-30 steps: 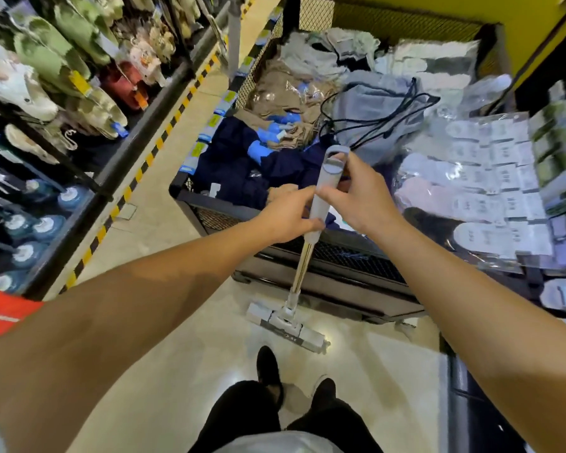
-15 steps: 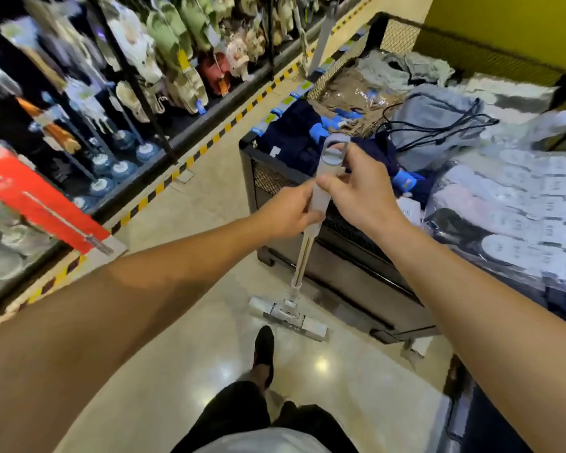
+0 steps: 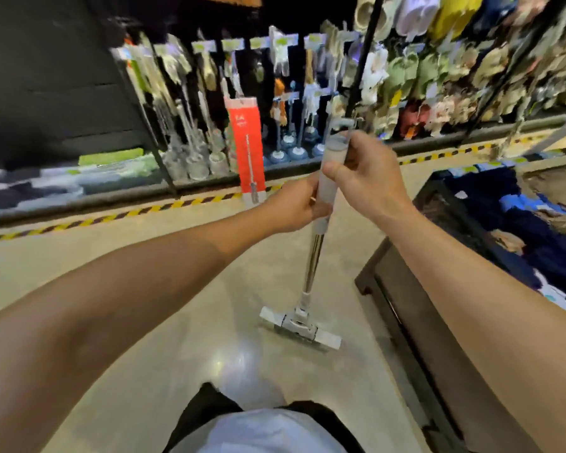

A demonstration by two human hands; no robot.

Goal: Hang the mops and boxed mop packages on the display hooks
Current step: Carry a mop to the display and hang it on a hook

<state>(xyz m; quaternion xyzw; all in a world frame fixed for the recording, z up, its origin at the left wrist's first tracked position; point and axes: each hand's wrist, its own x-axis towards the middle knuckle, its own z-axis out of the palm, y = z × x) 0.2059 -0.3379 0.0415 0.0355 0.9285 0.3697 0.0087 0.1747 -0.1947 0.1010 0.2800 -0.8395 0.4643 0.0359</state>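
Both hands curl round the grey grip of the mop, left hand just below right hand, its head on the floor before the display hooks; it looks light, stiff and top-hung, best held high by the grip.

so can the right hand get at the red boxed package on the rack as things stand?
Probably not yet: the right hand grips the mop handle along with the left hand, and the red boxed package hangs across open aisle floor.

Grey-handled mop, near-upright, flat white head apparently on floor, red boxed mop package hanging behind
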